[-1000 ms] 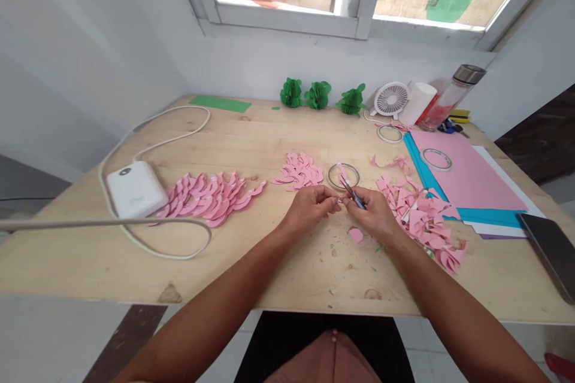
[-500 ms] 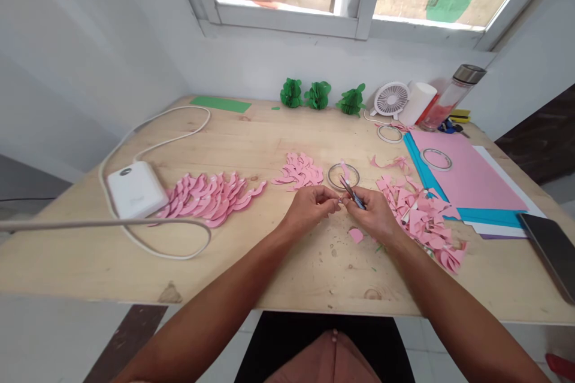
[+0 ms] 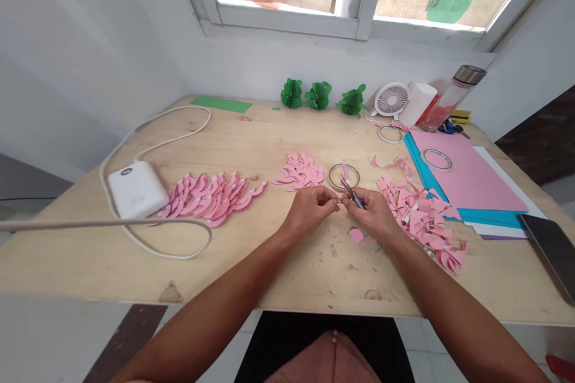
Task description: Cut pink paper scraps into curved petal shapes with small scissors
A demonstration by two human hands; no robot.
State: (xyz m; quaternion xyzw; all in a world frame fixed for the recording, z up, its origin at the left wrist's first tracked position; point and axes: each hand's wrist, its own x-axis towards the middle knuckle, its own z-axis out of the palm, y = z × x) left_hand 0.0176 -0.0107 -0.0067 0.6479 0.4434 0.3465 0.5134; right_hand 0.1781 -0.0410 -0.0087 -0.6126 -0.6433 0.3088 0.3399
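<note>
My right hand is closed around a small pair of scissors, their pointed blades angled away over a roll of tape. My left hand is pinched shut, its fingertips meeting those of the right. A tiny whitish bit shows between the fingertips, too small to name. Just beyond the left hand lies a pile of curved pink paper cutouts. Under the right hand rests a small pink paper piece. Pink paper scraps lie heaped beside the right wrist.
Rows of pink paper strips lie left, against a white power bank with a looping cable. Green paper shapes, a small fan and a bottle stand behind. Coloured sheets and a phone are right.
The hands have barely moved; the fingertips shift slightly against each other. The scissors stay in my right hand, and everything on the table stays put.
</note>
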